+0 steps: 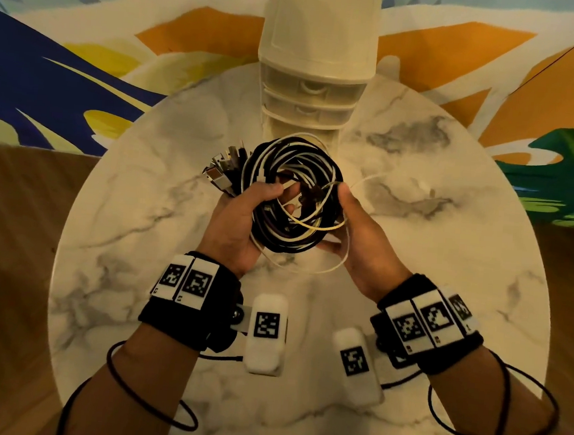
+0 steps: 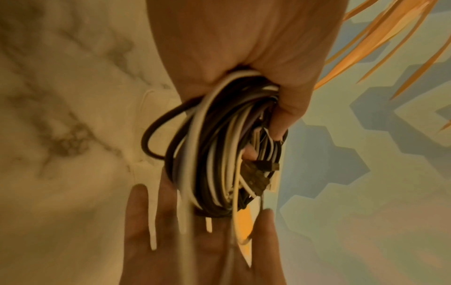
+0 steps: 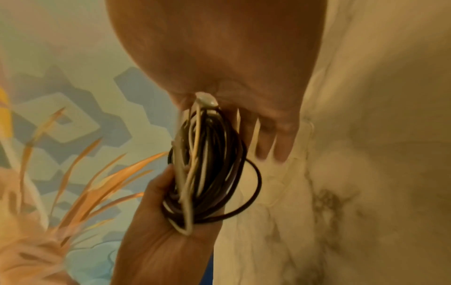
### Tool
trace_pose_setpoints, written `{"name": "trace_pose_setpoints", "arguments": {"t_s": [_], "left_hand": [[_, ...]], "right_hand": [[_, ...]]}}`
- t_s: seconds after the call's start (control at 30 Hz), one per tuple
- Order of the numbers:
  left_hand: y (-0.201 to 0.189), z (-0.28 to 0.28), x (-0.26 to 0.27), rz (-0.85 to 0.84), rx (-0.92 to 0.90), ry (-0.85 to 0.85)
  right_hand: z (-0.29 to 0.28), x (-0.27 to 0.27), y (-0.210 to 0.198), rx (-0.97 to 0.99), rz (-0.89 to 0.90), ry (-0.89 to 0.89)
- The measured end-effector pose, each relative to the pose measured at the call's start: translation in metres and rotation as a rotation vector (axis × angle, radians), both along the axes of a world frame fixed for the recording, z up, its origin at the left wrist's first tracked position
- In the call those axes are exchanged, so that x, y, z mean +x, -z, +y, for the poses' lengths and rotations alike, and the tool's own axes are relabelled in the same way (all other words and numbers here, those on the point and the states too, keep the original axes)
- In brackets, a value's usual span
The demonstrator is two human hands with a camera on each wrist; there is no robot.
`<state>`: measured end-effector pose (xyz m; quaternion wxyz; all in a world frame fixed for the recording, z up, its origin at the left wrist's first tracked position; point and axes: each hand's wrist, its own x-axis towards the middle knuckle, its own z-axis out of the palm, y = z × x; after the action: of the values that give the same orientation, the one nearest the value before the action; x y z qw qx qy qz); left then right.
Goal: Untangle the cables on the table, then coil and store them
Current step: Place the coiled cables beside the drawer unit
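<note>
A coil of black and white cables [image 1: 290, 197] hangs above the round marble table [image 1: 446, 264], held between both hands. My left hand [image 1: 244, 214] grips the coil's left side, thumb over the strands, fingers curled round them [image 2: 280, 115]. My right hand [image 1: 356, 229] holds the right side, with the thumb on top and straight fingers [image 3: 268, 138] underneath. Several plugs [image 1: 224, 167] stick out at the coil's upper left. A thin white cable [image 1: 367, 180] trails from the coil onto the table, and a loose white loop [image 1: 329, 268] sags below it. The wrist views show the coil [image 2: 214, 154] [image 3: 209, 173] edge-on.
A cream plastic drawer unit [image 1: 311, 92] stands at the table's far edge, just behind the coil. Bare marble lies left, right and in front of the hands. Wooden floor [image 1: 11, 212] surrounds the table, with a colourful painted surface [image 1: 84, 64] beyond.
</note>
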<state>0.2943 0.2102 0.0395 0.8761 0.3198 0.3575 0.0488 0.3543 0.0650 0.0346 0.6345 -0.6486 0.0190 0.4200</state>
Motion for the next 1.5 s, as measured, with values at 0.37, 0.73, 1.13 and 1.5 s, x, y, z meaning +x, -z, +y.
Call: {"name": "trace_pose_setpoints", "arguments": {"t_s": [0.37,0.73,1.13,1.5], "left_hand": [[0.006,-0.002,0.000,-0.022,0.002,0.051],[0.012,-0.004,-0.001,-0.033,-0.055,0.056],[0.012,-0.008,-0.003,-0.044,-0.083,0.075],[0.011,-0.015,-0.002,-0.055,-0.076,0.079]], "right_hand": [[0.024,0.020,-0.010,-0.023,-0.100,0.103],[0.027,0.050,-0.020,-0.217,-0.381,0.041],[0.013,0.099,-0.025,-0.210,-0.332,0.164],[0.004,0.099,-0.011,-0.484,-0.505,-0.067]]}}
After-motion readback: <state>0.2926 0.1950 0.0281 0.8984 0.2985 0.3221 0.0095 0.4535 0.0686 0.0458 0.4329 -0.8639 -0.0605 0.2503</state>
